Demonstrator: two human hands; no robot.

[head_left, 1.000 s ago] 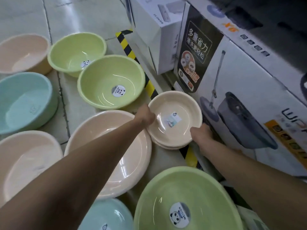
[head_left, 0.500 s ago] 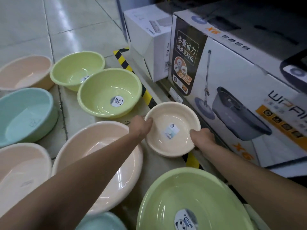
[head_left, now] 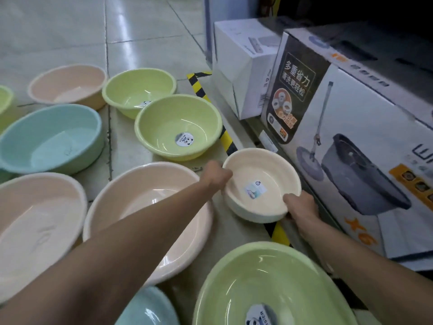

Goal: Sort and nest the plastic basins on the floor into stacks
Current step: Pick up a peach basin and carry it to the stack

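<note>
Left hand (head_left: 216,175) and right hand (head_left: 298,204) grip the cream basin (head_left: 261,184) by its rim — fingers hidden underneath — above tiled floor (head_left: 140,26); nearest green basin (head_left: 269,285) cut off.

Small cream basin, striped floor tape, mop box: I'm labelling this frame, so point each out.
small cream basin (head_left: 269,170), head view, inner wall.
floor tape (head_left: 199,90), head view, upper striped stretch.
mop box (head_left: 375,127), head view, printed front face.

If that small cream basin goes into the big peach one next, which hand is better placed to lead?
Probably the left hand: it grips the rim of the small cream basin on the side next to the big peach basin. The right hand grips the opposite rim, beside the mop box.
</note>
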